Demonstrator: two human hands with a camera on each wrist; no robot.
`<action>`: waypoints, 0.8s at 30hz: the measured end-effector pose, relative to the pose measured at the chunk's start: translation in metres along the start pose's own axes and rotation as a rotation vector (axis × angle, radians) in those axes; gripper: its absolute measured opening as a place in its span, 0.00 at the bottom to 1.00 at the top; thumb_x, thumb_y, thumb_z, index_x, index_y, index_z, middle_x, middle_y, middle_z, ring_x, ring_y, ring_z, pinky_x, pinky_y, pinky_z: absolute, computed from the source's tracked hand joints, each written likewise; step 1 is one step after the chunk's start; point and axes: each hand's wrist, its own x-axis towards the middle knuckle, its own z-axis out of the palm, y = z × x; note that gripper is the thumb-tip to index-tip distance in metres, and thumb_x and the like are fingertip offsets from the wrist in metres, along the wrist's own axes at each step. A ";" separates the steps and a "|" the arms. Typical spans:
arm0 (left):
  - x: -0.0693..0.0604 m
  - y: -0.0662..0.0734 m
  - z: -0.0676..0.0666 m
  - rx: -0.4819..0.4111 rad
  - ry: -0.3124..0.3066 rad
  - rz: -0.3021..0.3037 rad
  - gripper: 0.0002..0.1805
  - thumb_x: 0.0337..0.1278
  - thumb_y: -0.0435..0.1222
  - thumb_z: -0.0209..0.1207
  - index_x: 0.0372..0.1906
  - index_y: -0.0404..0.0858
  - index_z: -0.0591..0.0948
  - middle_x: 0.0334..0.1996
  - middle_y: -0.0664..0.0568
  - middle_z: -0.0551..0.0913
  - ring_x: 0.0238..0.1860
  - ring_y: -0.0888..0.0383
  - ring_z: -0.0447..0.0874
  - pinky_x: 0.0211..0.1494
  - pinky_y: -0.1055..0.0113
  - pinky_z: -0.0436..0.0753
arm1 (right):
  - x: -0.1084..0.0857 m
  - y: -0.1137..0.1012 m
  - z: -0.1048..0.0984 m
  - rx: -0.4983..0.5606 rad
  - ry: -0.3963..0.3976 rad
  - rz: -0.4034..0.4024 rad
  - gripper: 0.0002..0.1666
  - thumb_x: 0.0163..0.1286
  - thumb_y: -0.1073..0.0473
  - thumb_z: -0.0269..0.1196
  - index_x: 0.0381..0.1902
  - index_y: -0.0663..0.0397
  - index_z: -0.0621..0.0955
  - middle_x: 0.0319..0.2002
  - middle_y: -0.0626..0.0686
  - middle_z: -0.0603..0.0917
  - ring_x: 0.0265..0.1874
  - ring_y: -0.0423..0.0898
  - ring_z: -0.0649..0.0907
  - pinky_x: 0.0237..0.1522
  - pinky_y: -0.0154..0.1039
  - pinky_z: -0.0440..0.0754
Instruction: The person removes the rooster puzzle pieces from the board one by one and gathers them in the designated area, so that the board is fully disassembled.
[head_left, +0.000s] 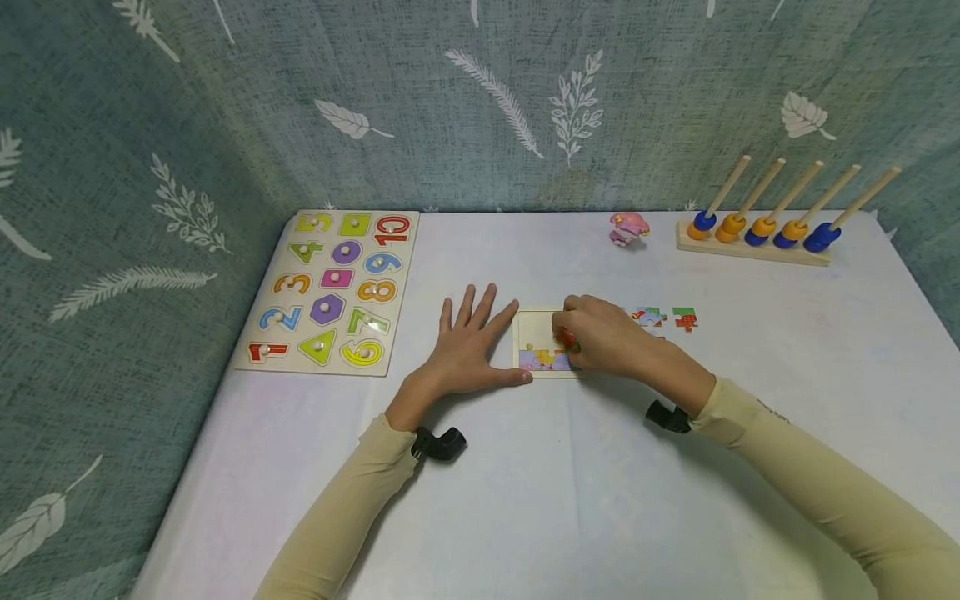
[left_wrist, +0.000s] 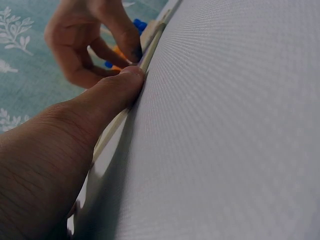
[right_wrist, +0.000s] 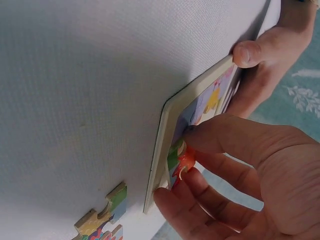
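Observation:
A small wooden jigsaw tray [head_left: 536, 327] with a pale rim lies mid-table. Several joined purple and yellow pieces [head_left: 542, 360] fill its lower left part. My left hand [head_left: 468, 346] is spread flat at the tray's left side, and its thumb [left_wrist: 117, 87] presses the near left corner of the rim. Over the right part of the tray, my right hand [head_left: 603, 333] pinches a red and green puzzle piece [right_wrist: 187, 160] between thumb and fingers. In the right wrist view the piece tilts against the tray's inside. The right hand covers the tray's right side in the head view.
Loose puzzle pieces [head_left: 685, 318] lie to the right of the right hand. A number and shape board [head_left: 352, 325] lies at the left. At the back stand a pink figurine [head_left: 628, 227] and a wooden peg stand [head_left: 757, 248] with blue and orange beads.

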 end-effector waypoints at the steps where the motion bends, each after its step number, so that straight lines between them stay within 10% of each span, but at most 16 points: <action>1: 0.000 0.000 0.000 -0.001 0.000 0.000 0.60 0.45 0.72 0.62 0.81 0.52 0.52 0.81 0.45 0.38 0.78 0.42 0.25 0.72 0.38 0.28 | 0.000 0.000 0.000 0.001 0.002 0.000 0.12 0.53 0.65 0.76 0.34 0.54 0.84 0.31 0.49 0.76 0.32 0.48 0.74 0.33 0.42 0.75; 24: 0.001 -0.002 0.001 -0.002 -0.003 0.003 0.61 0.45 0.72 0.61 0.81 0.52 0.51 0.81 0.45 0.37 0.78 0.42 0.25 0.72 0.38 0.27 | -0.003 0.002 -0.001 0.006 0.066 -0.048 0.12 0.51 0.64 0.76 0.32 0.52 0.84 0.31 0.48 0.76 0.32 0.47 0.74 0.33 0.41 0.75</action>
